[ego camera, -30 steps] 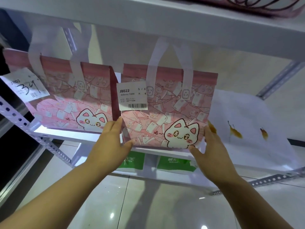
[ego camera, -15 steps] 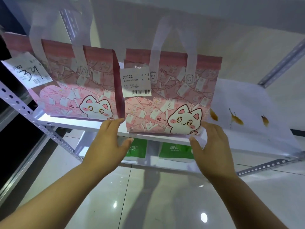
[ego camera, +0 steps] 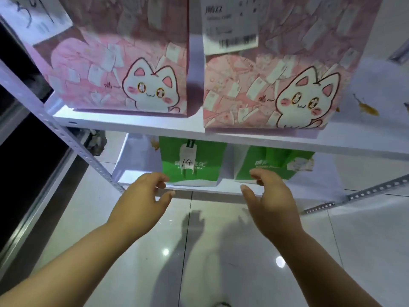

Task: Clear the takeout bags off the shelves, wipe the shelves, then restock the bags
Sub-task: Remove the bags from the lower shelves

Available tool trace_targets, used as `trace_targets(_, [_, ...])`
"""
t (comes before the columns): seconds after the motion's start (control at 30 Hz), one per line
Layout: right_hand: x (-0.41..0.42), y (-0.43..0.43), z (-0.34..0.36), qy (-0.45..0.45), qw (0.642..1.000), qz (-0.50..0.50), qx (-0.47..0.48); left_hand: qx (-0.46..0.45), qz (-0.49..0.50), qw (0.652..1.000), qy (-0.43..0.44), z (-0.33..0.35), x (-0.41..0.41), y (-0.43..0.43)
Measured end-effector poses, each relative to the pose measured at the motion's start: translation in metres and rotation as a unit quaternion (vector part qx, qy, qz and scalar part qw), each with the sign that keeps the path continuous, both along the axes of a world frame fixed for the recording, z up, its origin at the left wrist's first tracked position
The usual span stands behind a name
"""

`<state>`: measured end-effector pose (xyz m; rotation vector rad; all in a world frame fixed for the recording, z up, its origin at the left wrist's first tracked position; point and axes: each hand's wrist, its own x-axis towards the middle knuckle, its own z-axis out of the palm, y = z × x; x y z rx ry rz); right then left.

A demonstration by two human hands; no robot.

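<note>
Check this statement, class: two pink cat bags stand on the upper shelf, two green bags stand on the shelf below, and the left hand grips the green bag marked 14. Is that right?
Not quite. The left hand grips nothing; it hovers open just in front of the green bag marked 14, as the head view shows. The two pink cat bags and second green bag are as stated.

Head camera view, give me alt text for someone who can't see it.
Two bare hands, the left hand and right hand, reach open and empty toward two green bags on a low white shelf. On the shelf above stand two pink cat bags, the right one carrying a barcode label.
</note>
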<state>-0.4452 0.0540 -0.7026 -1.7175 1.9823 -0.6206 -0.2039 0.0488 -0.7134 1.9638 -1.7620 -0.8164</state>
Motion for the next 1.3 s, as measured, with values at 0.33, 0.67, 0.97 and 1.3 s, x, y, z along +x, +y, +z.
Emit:
trace_targets(0.33, [0.01, -0.03, -0.125, 0.018, 1.0, 0.007, 0.023, -0.007, 0.046, 0.999, 0.024, -0.129, 0.011, -0.024])
trace_targets(0.67, [0.016, -0.073, -0.207, 0.028, 0.998, 0.036, 0.042, -0.044, 0.045, 0.998, -0.018, -0.222, 0.019, -0.07])
trace_targets(0.97, [0.029, -0.08, -0.221, -0.032, 0.996, 0.078, 0.033, -0.097, -0.002, 0.995, -0.001, -0.242, 0.02, -0.085])
trace_targets(1.3, [0.022, -0.076, -0.22, -0.03, 0.997, 0.071, 0.029, -0.09, 0.014, 0.996, -0.01, -0.235, 0.019, -0.082])
